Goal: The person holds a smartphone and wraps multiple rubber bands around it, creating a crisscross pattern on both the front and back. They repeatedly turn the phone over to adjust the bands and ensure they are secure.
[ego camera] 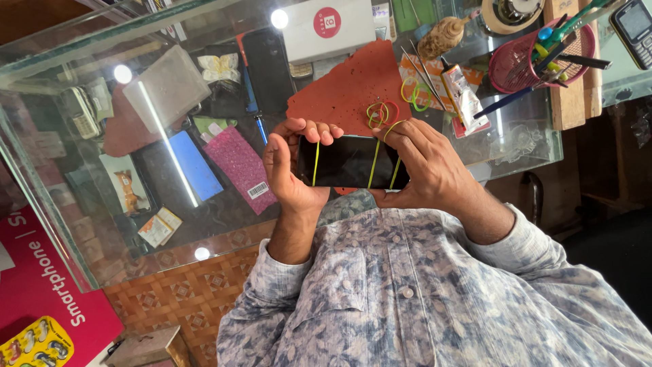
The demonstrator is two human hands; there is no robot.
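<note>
I hold a black smartphone (346, 163) flat between both hands, just above my patterned shirt. Three yellow rubber bands are stretched across its dark screen. My left hand (288, 173) grips the phone's left end, fingers curled over the top edge. My right hand (431, 170) grips the right end, with a fingertip touching the rightmost band (394, 129) at the top edge.
Behind the phone, on the glass counter (81, 224), lies a red mat (346, 85) with loose rubber bands (382, 113). Beyond are a white box (326, 30), a glue tube (463, 95), a pink basket of pens (523, 61) and a keypad phone (635, 24). Packaged accessories lie under the glass.
</note>
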